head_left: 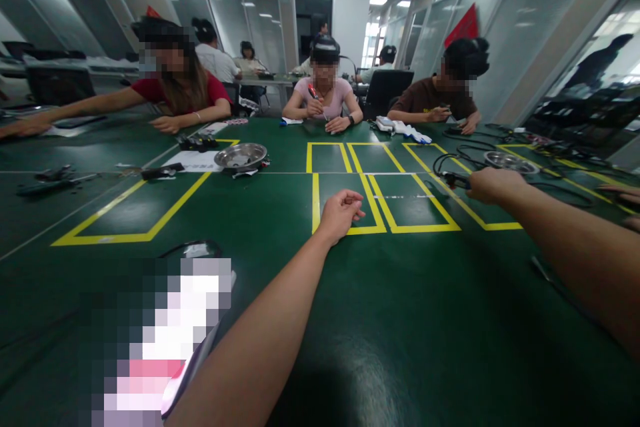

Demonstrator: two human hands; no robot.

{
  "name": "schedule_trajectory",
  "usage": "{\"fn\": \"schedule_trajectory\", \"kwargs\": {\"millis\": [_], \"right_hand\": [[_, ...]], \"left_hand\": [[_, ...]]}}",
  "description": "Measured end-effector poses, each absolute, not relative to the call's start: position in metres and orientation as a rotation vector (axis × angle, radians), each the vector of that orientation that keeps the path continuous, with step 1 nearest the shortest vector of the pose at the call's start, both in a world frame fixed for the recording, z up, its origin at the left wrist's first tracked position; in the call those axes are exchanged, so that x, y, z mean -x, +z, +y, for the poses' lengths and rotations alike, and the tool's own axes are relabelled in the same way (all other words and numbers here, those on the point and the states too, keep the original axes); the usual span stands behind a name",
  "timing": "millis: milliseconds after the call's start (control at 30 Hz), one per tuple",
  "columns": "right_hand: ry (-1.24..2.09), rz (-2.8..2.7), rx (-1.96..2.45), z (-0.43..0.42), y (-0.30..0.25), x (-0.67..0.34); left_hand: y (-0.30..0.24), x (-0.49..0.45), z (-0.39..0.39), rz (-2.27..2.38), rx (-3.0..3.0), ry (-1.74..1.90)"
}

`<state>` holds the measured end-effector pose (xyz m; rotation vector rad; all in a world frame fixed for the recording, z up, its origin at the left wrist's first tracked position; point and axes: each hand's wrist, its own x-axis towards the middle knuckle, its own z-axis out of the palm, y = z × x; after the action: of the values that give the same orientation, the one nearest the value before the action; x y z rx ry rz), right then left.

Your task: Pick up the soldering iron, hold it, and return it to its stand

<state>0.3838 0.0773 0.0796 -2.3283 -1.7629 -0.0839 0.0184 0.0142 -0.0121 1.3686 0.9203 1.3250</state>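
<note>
My left hand (341, 213) rests over the near part of a yellow-taped rectangle on the green table (380, 293). Its fingers are curled together, and whether anything small is between them is hidden. A thin whitish strip (403, 197) lies on the table just right of the fingertips. Farther right, my right hand (495, 185) is closed around a dark object with a bluish part (456, 180), perhaps a tool; its exact kind cannot be made out. Loops of black cable (443, 159) lie beside that object and behind it.
A metal bowl (242, 157) with small parts stands left of centre, another bowl (510, 161) at right. Bundled dark parts (197, 142) lie on white paper. A lit, blurred-out screen (175, 333) is beside my left forearm. Three people sit across; another person's hand (623, 195) shows far right.
</note>
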Motion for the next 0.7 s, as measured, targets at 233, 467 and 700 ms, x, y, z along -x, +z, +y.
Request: {"fn": "schedule_trajectory", "kwargs": {"millis": [233,467,700], "right_hand": [[0.543,-1.534,2.183,0.061,0.061,-0.311],[1.591,-1.05,1.331,0.019,0.045,-0.221],[1.949,-1.011,1.054,-0.029,0.031,-0.177]], "left_hand": [[-0.013,-0.019,0.018,0.914,-1.313,1.334],[-0.007,-0.02,0.016,0.927,-1.179,1.376],[-0.004,-0.021,0.017,0.944,-1.074,1.448]]}}
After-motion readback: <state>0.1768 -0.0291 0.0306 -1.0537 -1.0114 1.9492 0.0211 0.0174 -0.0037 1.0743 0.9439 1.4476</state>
